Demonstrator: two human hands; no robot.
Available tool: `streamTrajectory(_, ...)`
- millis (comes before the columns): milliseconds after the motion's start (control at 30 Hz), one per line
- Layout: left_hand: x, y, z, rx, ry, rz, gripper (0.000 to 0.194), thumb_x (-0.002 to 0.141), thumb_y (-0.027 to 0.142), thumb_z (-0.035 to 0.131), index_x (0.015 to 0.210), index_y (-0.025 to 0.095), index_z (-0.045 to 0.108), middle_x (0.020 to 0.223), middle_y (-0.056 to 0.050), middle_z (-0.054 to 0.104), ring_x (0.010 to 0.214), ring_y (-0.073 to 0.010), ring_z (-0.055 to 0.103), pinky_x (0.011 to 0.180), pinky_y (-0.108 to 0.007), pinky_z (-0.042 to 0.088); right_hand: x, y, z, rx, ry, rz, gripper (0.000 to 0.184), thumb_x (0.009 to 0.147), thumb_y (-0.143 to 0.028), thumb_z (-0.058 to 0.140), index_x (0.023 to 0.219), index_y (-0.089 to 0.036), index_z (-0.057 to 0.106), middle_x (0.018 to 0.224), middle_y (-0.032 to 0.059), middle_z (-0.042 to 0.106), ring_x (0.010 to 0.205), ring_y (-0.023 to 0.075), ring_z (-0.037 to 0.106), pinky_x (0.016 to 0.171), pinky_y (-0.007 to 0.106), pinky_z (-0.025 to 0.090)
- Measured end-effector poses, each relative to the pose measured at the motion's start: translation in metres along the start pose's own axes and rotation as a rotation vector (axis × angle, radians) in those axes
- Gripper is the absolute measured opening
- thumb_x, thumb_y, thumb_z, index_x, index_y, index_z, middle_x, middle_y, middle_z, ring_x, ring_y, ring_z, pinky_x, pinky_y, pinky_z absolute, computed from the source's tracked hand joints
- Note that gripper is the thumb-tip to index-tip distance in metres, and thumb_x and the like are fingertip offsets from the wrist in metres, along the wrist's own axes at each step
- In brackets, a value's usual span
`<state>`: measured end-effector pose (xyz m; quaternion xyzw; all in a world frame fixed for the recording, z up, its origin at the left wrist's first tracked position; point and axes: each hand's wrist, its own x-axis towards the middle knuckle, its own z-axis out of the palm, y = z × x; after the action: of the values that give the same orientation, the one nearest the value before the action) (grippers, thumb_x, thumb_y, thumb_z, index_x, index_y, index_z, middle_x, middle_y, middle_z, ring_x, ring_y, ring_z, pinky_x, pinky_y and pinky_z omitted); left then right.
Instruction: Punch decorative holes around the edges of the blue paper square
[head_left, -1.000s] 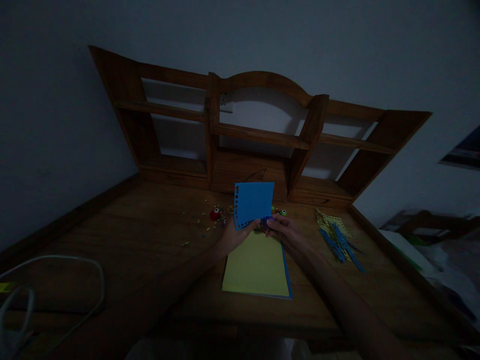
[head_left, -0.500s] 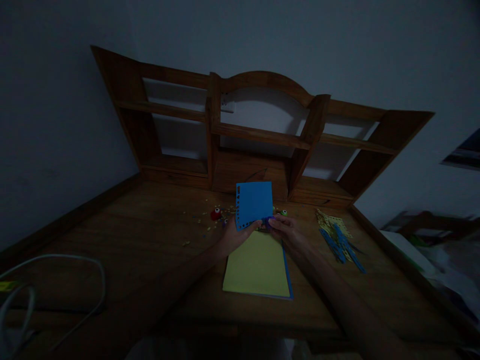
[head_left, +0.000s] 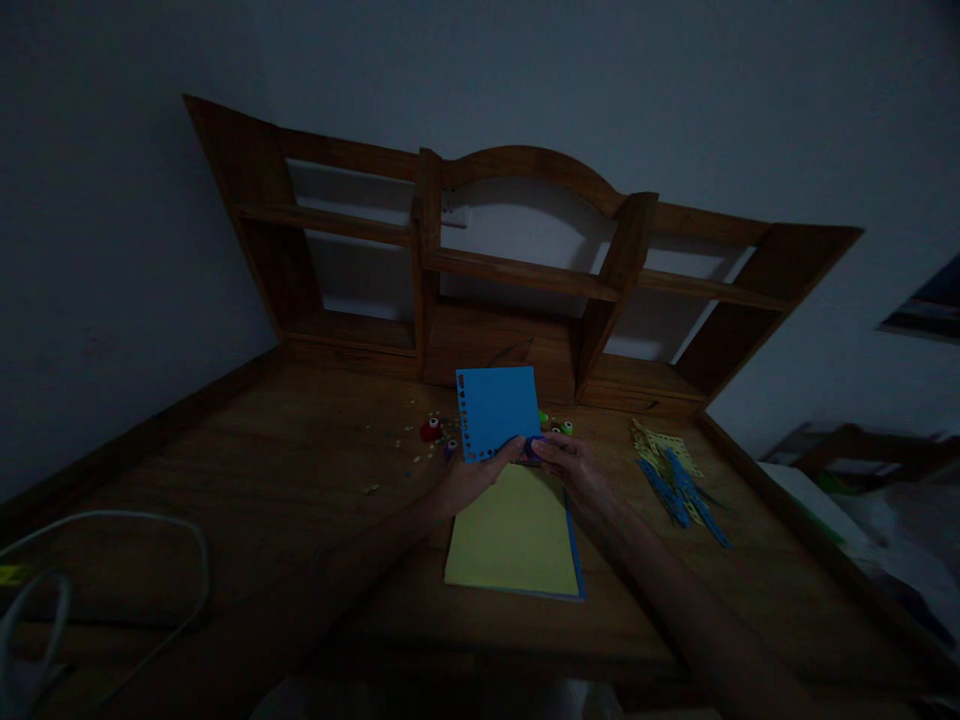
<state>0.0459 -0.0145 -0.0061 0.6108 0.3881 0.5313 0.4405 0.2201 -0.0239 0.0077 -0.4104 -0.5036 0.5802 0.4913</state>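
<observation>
Above a yellow paper stack [head_left: 517, 535] on the wooden desk [head_left: 300, 470], 2 bare hands are holding up a blue sheet [head_left: 499, 405]. Left hand [head_left: 472, 485] is pinching the sheet's lower edge, thumb in front, other fingers mostly hiding behind. Right hand [head_left: 576, 465] is gripping a small purple tool [head_left: 534, 449], probably a punch, by the sheet's lower right corner; whether it is biting the paper, cannot tell. Small cutouts are running down the sheet's left edge and along part of the bottom.

Handling, by looks: sheet is probably weighing next to nothing; it is standing without drooping, so stiffish, but likely creasing easily. Perforated margins are looking weakest, prone to tearing. Best hold: solid middle or the plain right side, off the cutouts. Purple tool is looking hard, compact, maybe slippery; outer sides are offering the safest grip.

Around: a red item [head_left: 430, 430] and a green item [head_left: 567, 428], eyes on top, are sitting beyond the hands. Paper bits [head_left: 371, 489] are lying at left, cut strips [head_left: 671, 485] at right.
</observation>
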Motion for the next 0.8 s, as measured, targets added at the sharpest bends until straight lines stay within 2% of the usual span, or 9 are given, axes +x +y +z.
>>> streamTrajectory(133,-0.001,-0.004,0.000,0.043,0.050,-0.070,0.038,0.078,0.047,0.061,0.059,0.018,0.047,0.051,0.004,0.046,0.046,-0.0098,0.042,0.047,-0.024,0.036,0.000,0.001,-0.001,-0.020,-0.009,0.007,0.036,0.066,-0.045,0.078,0.088,-0.017,0.071,0.080,0.0067,0.067,0.073,0.0196,0.060,0.063,0.030,0.046)
streamTrajectory(367,0.001,0.006,-0.003,0.036,0.126,-0.056,0.040,0.079,0.049,0.059,0.057,0.019,0.044,0.050,0.004,0.044,0.046,-0.0105,0.043,0.049,-0.025,0.035,0.002,0.002,-0.004,-0.148,-0.083,-0.009,0.030,0.064,-0.039,0.080,0.080,-0.016,0.069,0.067,0.0023,0.063,0.055,0.0106,0.052,0.053,0.024,0.039)
streamTrajectory(667,0.004,0.002,-0.003,0.014,0.144,-0.076,0.039,0.078,0.052,0.060,0.059,0.018,0.050,0.050,0.003,0.048,0.048,-0.0121,0.045,0.050,-0.025,0.037,0.006,0.010,-0.003,-0.252,-0.251,-0.027,0.030,0.070,-0.041,0.075,0.081,-0.013,0.069,0.073,0.0045,0.065,0.060,0.0116,0.054,0.058,0.024,0.044)
streamTrajectory(800,0.003,0.005,-0.004,-0.008,0.127,-0.090,0.040,0.079,0.051,0.059,0.058,0.019,0.048,0.050,0.003,0.046,0.047,-0.0118,0.044,0.050,-0.025,0.037,0.004,0.005,-0.002,-0.201,-0.189,-0.062,0.033,0.078,-0.046,0.067,0.084,-0.013,0.068,0.073,0.0047,0.063,0.056,0.0106,0.051,0.055,0.024,0.041)
